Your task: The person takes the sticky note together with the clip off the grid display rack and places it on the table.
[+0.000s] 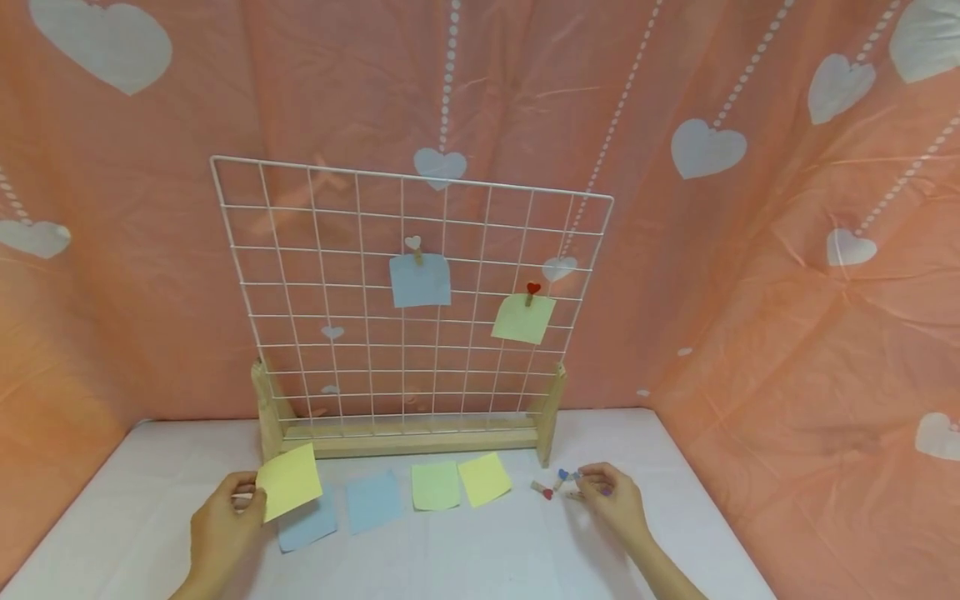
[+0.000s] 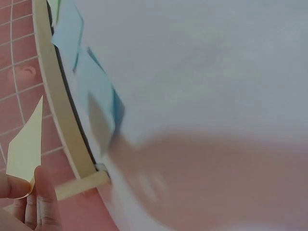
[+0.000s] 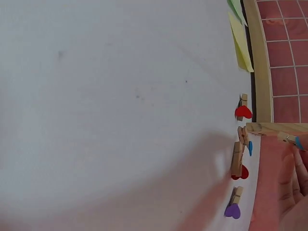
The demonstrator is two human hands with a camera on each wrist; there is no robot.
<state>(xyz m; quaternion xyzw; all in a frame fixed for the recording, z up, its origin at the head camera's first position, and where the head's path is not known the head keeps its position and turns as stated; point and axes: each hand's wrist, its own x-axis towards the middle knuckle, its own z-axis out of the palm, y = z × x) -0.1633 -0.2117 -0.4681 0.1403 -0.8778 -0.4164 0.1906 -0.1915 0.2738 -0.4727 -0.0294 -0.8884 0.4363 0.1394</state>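
My left hand (image 1: 225,521) pinches a yellow sticky note (image 1: 288,482) between thumb and fingers, above a blue note (image 1: 309,527) on the table. The left wrist view shows the held note from the side. On the right, my right hand (image 1: 618,502) pinches a small wooden clothespin (image 3: 287,138) with a blue heart. Below it lie several heart clothespins, among them a red one (image 3: 243,112) and a purple one (image 3: 233,211). A white wire grid (image 1: 345,317) carries a blue note (image 1: 420,283) and a green note (image 1: 523,321), each held by a heart clothespin.
The grid stands in a wooden base (image 1: 420,442) at the back of the white table (image 1: 450,562). In front of it lie another blue note (image 1: 373,502), a green note (image 1: 435,487) and a yellow note (image 1: 485,479). A pink heart-print curtain (image 1: 810,350) surrounds the table.
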